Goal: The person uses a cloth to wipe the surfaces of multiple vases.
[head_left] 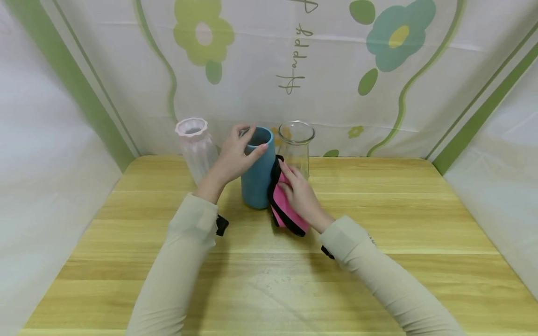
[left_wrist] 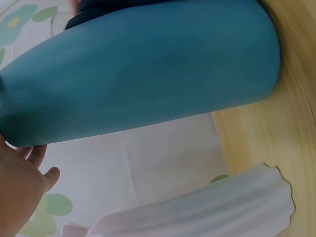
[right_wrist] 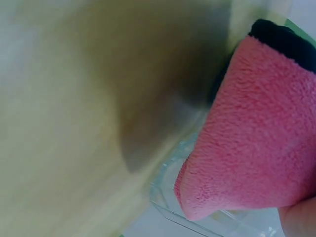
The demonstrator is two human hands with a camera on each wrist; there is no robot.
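A tall blue vase (head_left: 257, 186) stands upright on the table, filling much of the left wrist view. My left hand (head_left: 234, 156) holds it by its upper end, with the thumb at the front of the rim and the fingers around the far left side. In my right hand (head_left: 300, 193) is a folded pink cloth (head_left: 282, 198) with black edging, held against the vase's right side. The right wrist view shows the cloth's fluffy pink face (right_wrist: 261, 128) and only a little of the hand.
A pale pink-white fluted vase (head_left: 193, 151) stands just left of the blue one, partly behind my left hand. A clear glass vase (head_left: 299, 154) stands behind my right hand. The wooden table (head_left: 269, 289) meets a flower-printed curtain (head_left: 252, 88) at the back.
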